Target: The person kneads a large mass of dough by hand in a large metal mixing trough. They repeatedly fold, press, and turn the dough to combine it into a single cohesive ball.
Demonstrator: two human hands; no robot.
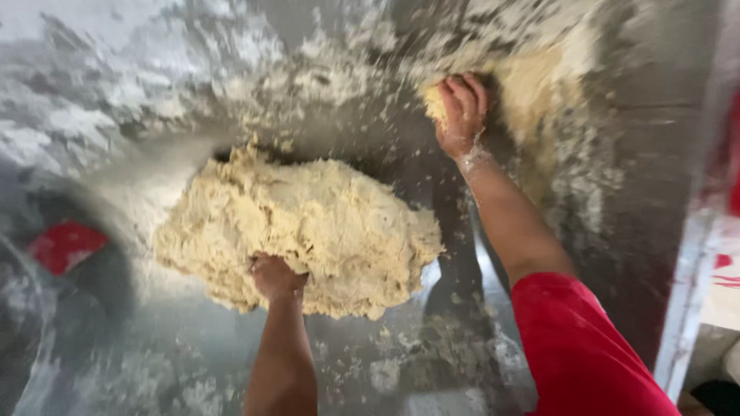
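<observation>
Left hand [275, 277] low and near, fingers curled under, forearm bare, reaching straight forward, right hand [461, 114] stretched far ahead, fingers bent in a loose grasp, wrist flour-dusted, upper arm in red sleeve [578, 347]

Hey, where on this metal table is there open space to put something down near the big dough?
Barest patch: the metal table strip along the right edge, beyond the right hand. Another lies between the big dough mass and the right forearm. Crowded: flour and crumbs across the top, dough scraps by the right hand, the left hand pressed into the mass.
</observation>
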